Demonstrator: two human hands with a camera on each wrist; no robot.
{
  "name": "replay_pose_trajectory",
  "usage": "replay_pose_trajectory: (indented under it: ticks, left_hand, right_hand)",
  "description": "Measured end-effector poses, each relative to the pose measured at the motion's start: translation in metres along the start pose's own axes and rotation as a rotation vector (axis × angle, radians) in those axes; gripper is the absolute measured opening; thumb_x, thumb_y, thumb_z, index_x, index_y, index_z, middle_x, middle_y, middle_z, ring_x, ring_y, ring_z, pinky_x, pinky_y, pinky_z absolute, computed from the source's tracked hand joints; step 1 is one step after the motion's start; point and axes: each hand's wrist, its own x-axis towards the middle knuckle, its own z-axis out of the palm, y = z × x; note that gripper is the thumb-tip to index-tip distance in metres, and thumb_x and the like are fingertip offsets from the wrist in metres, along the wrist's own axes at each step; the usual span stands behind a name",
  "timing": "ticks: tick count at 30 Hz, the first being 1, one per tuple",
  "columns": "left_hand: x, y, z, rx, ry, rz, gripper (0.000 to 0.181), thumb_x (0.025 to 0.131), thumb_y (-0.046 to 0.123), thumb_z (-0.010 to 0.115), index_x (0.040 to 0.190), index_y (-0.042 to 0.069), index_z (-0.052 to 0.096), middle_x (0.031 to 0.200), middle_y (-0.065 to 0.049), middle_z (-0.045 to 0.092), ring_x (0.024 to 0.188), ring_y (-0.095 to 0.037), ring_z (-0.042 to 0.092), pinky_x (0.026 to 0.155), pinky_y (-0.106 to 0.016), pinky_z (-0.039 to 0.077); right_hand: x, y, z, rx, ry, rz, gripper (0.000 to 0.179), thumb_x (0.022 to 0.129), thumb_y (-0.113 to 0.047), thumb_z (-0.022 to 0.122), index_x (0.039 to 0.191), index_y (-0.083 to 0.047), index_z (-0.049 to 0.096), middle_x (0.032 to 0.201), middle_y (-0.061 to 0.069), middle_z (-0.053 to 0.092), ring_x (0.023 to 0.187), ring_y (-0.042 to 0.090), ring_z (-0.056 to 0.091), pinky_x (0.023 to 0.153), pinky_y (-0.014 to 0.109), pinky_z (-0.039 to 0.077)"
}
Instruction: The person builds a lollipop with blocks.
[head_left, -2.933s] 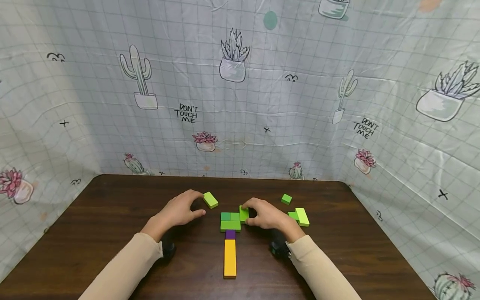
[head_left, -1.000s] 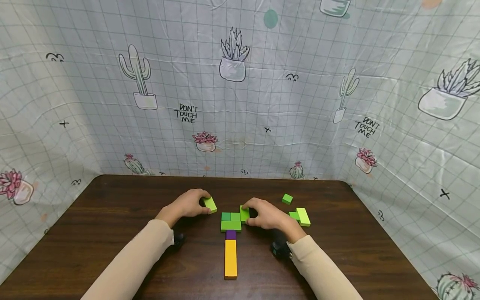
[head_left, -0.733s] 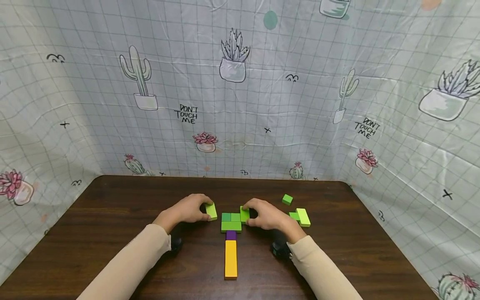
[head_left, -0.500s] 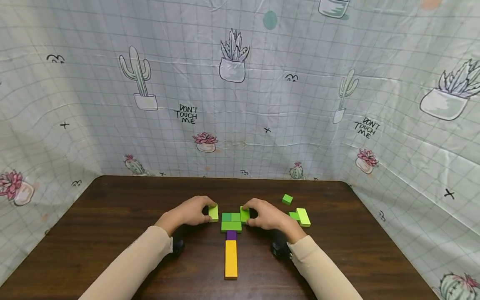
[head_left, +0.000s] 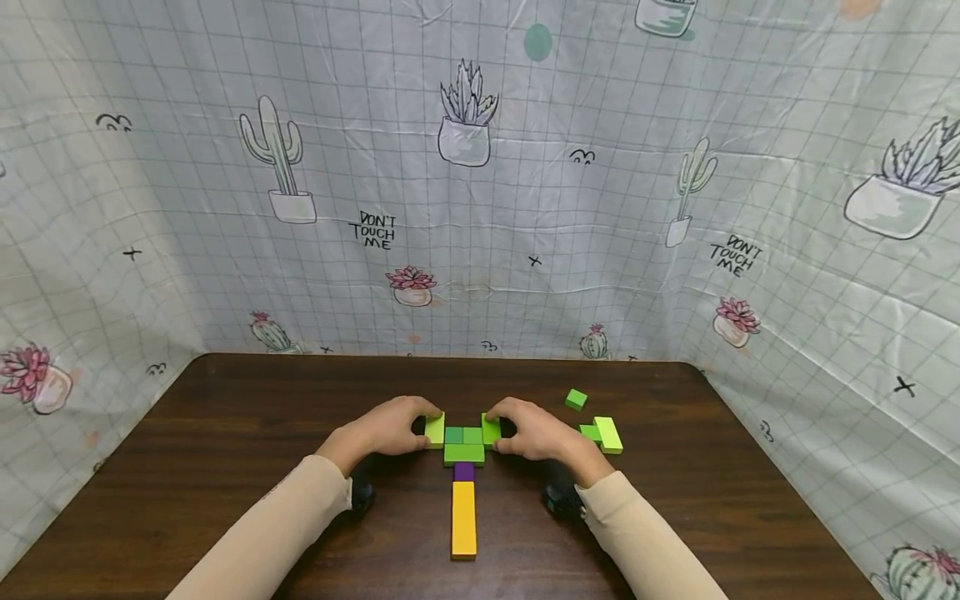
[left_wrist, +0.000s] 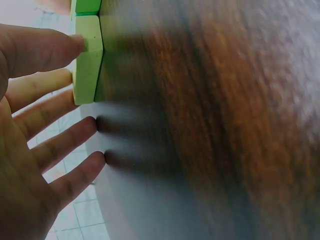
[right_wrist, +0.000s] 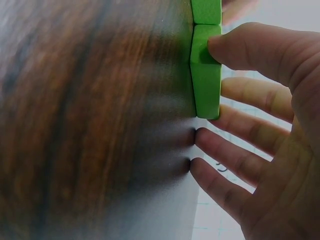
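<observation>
My left hand (head_left: 393,427) pinches a lime-green block (head_left: 435,431) between thumb and fingers, its long side against the left of a block group. On the opposite side, my right hand (head_left: 532,429) pinches a green block (head_left: 491,432). Between them lie a small teal-green block (head_left: 453,435) and a small green block (head_left: 472,435), with a wide green block (head_left: 463,452) in front. A purple block (head_left: 464,472) and a long yellow block (head_left: 463,521) continue the line toward me. Both wrist views show the pinched blocks (left_wrist: 89,65) (right_wrist: 206,75) low at the table, other fingertips touching the wood.
To the right sit a small green block (head_left: 576,399), a lime block (head_left: 607,434) and a green block (head_left: 590,432) beside it. The dark wooden table (head_left: 225,433) ends at a patterned curtain (head_left: 480,208) at the back and sides.
My left hand took hold of the lime block, straightened it and moved it right and nearer, up to the group's left side. The right hand stays on its green block.
</observation>
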Motion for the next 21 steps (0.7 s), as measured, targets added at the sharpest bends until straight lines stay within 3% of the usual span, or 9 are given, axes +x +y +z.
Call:
replay_pose_trajectory:
  ticks: [21]
  left_hand:
    - [0.0, 0.0056, -0.0001, -0.012, -0.007, -0.05, 0.045, 0.085, 0.017, 0.072, 0.128, 0.009, 0.061, 0.13, -0.008, 0.057, 0.124, -0.029, 0.049, 0.102, -0.046, 0.04]
  right_hand:
    - [-0.0015, 0.0007, -0.0006, -0.003, 0.007, -0.002, 0.045, 0.087, -0.026, 0.068, 0.128, -0.011, 0.058, 0.132, 0.005, 0.052, 0.12, 0.021, 0.05, 0.1, 0.041, 0.042]
